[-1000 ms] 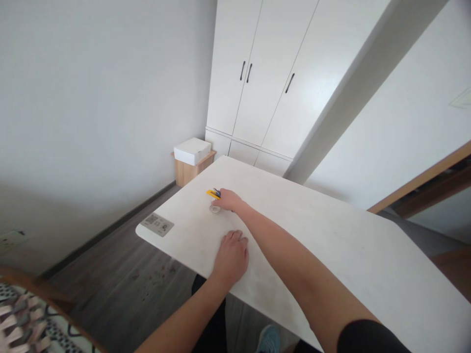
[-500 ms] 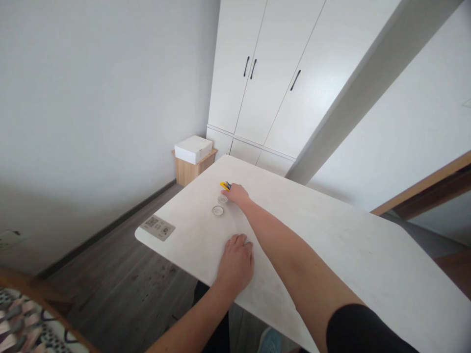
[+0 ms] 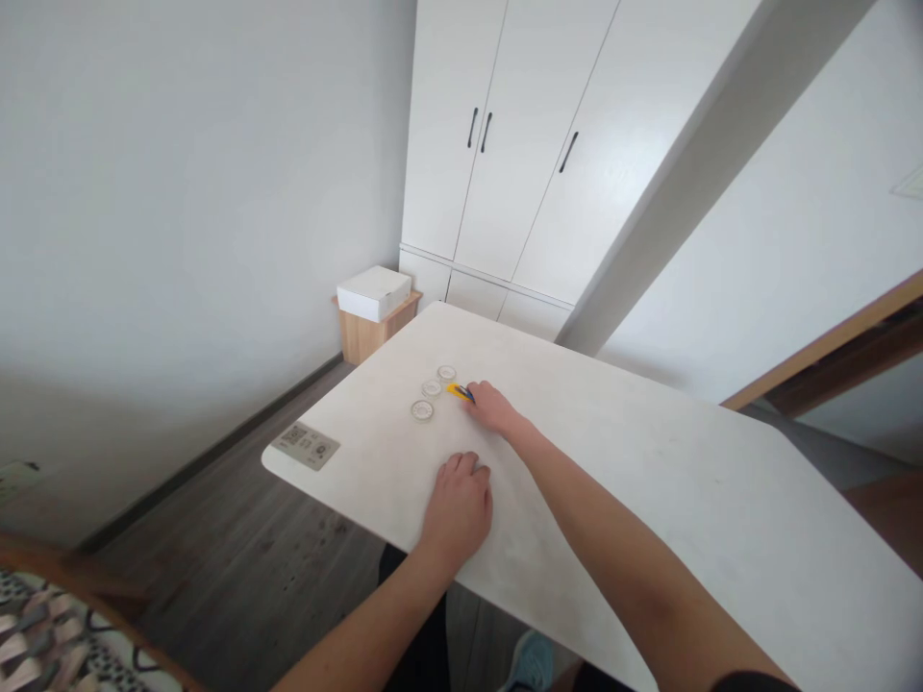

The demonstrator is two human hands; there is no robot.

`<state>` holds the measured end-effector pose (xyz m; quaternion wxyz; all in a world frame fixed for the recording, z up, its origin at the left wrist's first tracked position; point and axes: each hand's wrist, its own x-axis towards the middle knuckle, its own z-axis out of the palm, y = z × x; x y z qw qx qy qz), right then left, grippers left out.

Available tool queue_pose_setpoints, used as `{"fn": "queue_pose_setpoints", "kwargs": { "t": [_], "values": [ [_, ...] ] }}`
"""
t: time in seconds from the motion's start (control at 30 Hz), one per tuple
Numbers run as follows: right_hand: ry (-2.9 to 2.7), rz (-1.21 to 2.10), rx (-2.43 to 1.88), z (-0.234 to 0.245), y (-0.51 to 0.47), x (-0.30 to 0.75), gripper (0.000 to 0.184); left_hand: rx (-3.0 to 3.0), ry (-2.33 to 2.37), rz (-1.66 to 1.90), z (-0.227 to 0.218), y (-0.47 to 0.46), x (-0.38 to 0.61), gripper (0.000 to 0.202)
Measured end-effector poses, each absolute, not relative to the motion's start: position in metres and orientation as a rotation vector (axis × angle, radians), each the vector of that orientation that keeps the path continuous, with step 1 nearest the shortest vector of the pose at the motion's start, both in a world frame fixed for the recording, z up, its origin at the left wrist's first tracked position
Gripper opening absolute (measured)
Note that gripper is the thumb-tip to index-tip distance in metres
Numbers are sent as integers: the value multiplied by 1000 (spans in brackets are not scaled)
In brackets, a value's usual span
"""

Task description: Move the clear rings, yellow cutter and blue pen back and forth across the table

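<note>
Here we see a pale, matte desk (image 3: 649,461) with a softly rounded near-left corner and a faintly mottled, stone-like top. The right hand (image 3: 492,407) reaches out over it, its grip closed around a small yellow tool (image 3: 457,390) with a dark tip, a slim plastic-looking bar whose far end pokes out past the fingers toward three discs. Those three small round discs (image 3: 431,388) lie flat in a short slanted row just beside the tool's tip; they look clear or glassy with pale rims, though they are too small for us to tell their material for certain, and we cannot tell whether the tool touches the middle one. The left hand (image 3: 457,505) rests palm down on the desk near its front edge, fingers loosely curled and holding nothing, well apart from the discs. A flat grey label (image 3: 305,445) with printed squares sits at the near-left corner, close to the rim. The desk surface spreads wide and bare to the right of both arms, and beyond the discs a stretch of top runs to the far edge. Past the left edge lies dark wood-grain floor (image 3: 237,548), then a small wooden stand carrying a white box (image 3: 374,293), beside smooth white cupboard doors (image 3: 505,144) with thin dark handles.
</note>
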<state>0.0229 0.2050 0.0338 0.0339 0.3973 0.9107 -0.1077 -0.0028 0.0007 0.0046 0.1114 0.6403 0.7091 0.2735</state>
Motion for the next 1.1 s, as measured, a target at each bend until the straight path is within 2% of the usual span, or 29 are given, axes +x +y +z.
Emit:
{"fn": "queue_pose_setpoints", "kwargs": {
  "t": [0.2,0.37,0.57,0.77,1.1],
  "values": [
    [2963,-155,982,26,193,43,33,1937,2123,766,5,0,-2,23],
    [2994,-123,1008,31,189,45,38,1957,2140,780,2,2,-2,23],
    [3111,-28,1099,18,166,71,22,1973,2156,775,-1,3,-2,24],
    [3265,-139,1117,14,152,84,21,2009,2165,763,-2,3,-2,27],
    [3100,-460,981,53,141,42,26,2002,2174,726,1,3,0,25]
  ]
}}
